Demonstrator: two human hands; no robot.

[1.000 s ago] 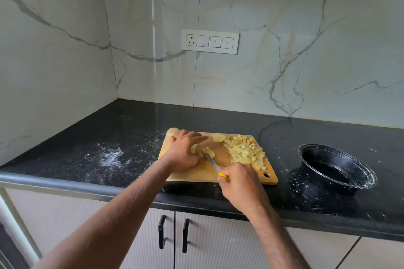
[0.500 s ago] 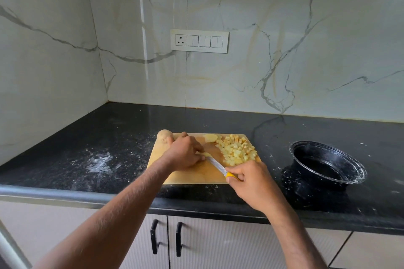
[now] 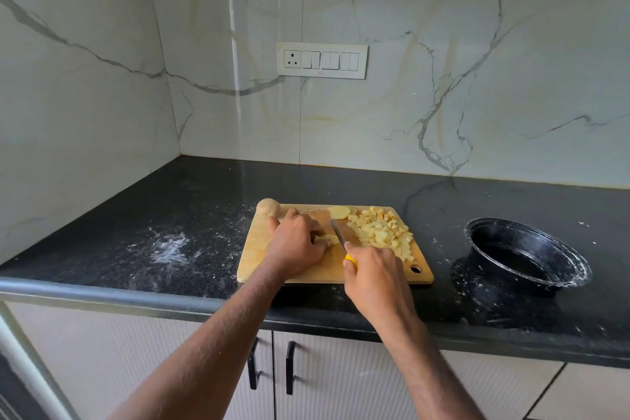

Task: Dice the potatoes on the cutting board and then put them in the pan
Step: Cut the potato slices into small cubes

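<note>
My left hand (image 3: pixel 297 245) sits on the cutting board (image 3: pixel 254 254), fingers curled down over a pale potato piece (image 3: pixel 327 238), pinning it. My right hand (image 3: pixel 375 269) grips the yellow handle of the knife (image 3: pixel 341 238), fingers wrapped tight; the blade lies just beside the left fingertips. A heap of diced potato (image 3: pixel 380 232) fills the board's far right. 1 slice (image 3: pixel 339 211) lies behind it, 1 whole potato (image 3: pixel 268 207) at the far left corner. The black pan (image 3: pixel 526 254) stands well right on the counter (image 3: pixel 136 242).

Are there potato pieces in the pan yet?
No, the pan looks empty; the diced potato lies piled on the board.
</note>
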